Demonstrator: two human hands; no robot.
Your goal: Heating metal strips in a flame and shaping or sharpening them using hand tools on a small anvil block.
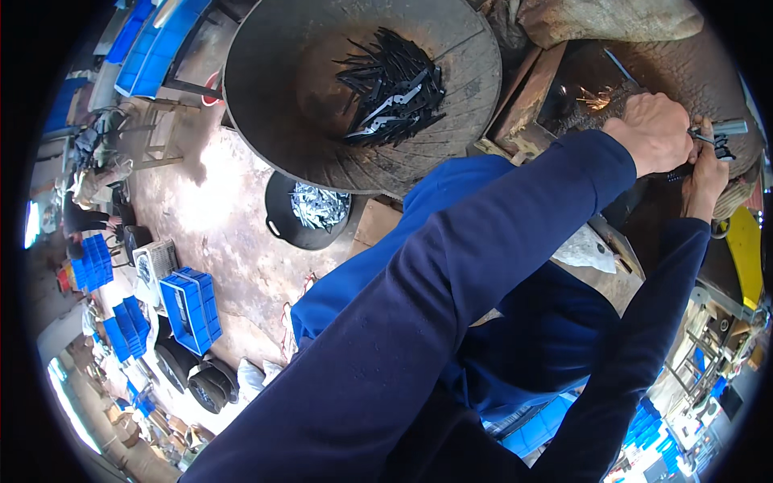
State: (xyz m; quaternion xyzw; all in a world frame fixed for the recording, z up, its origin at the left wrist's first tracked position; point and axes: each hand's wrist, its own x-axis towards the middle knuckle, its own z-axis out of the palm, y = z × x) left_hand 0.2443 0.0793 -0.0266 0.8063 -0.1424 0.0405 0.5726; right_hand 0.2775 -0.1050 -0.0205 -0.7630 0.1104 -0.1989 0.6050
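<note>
My left hand [654, 133] is at the upper right, closed in a fist just beside a spray of orange sparks [594, 98]; whatever it grips is hidden by its fingers. Close against it, my right hand [706, 181] is closed around a grey metal tool [729, 127] whose bar-shaped end sticks out to the right. Small dark metal parts show below that bar. Both hands are over a dark, grimy work area. To their left stands a wide round metal basin [266, 105] with a heap of thin black metal strips [390, 88], a few of them shiny.
Below the basin is a black tub [278, 221] of shiny metal pieces [320, 205]. A wooden board [523, 105] edges the work area, under a dirty sack [608, 20]. A yellow panel [745, 258] stands at right. Blue crates [191, 310] are at left, with another person [84, 219] beyond.
</note>
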